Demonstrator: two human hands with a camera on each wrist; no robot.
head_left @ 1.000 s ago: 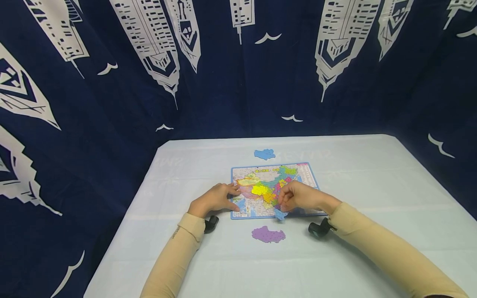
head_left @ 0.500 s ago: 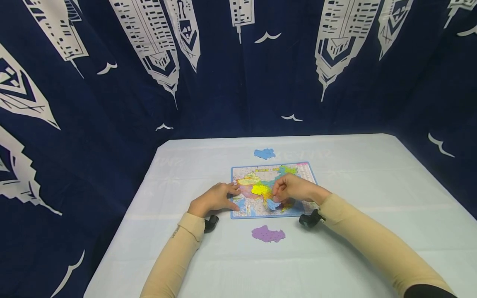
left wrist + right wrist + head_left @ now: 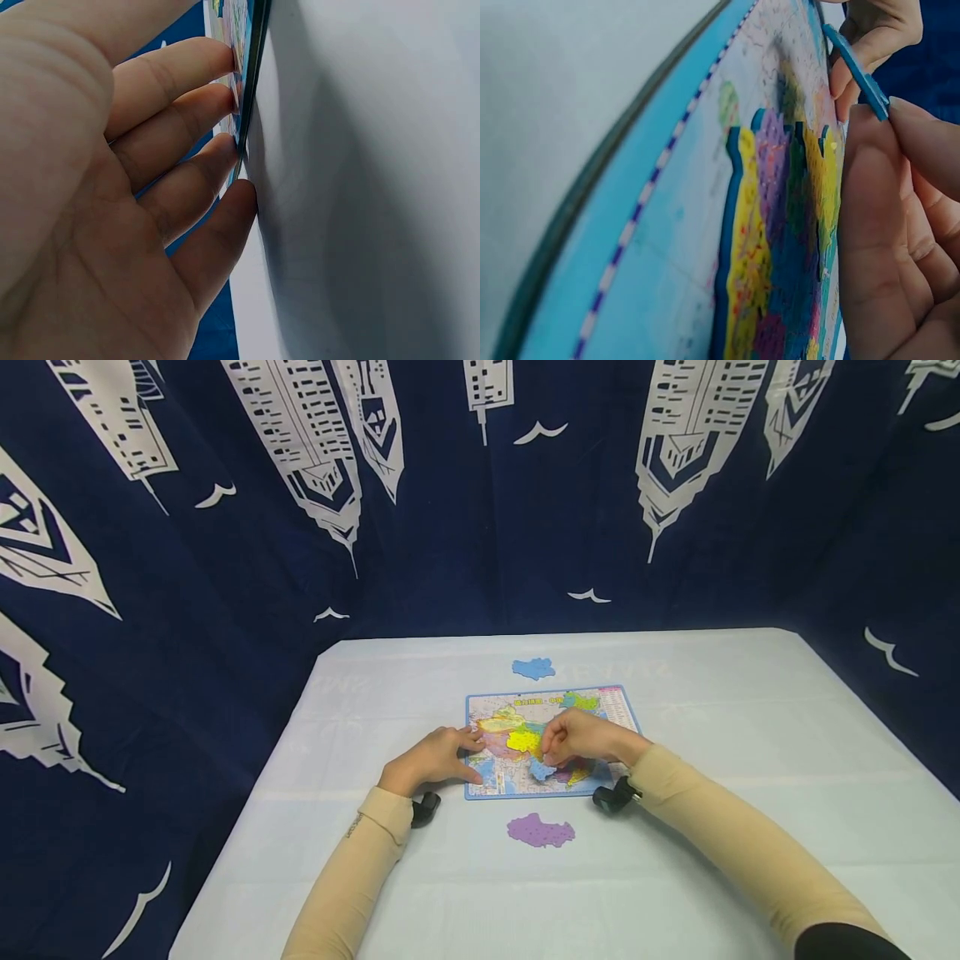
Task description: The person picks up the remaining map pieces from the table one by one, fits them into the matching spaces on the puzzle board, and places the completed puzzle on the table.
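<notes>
A map puzzle board [image 3: 619, 714] with a blue border lies on the table, with coloured pieces in the shape of a country raised on it. My left hand [image 3: 435, 760] rests on the board's left edge, fingers spread. In the left wrist view its fingertips [image 3: 219, 97] touch the board and its rim. Over the board's middle, my right hand [image 3: 588, 735] pinches a blue puzzle piece [image 3: 541, 769] between thumb and forefinger. In the right wrist view that piece [image 3: 855, 71] is tilted edge-on, apart from the raised pieces. My right hand hides part of the map.
A flat blue map-shaped piece [image 3: 533, 668] lies behind the board, and a purple one [image 3: 541, 831] in front of it. The white-covered table [image 3: 712, 693] meets a dark blue patterned curtain [image 3: 480, 585] at the back. A small black camera sits at each wrist.
My right hand has moved left and slightly back, carrying the blue puzzle piece from the board's front edge to over the map. My left hand has stayed put.
</notes>
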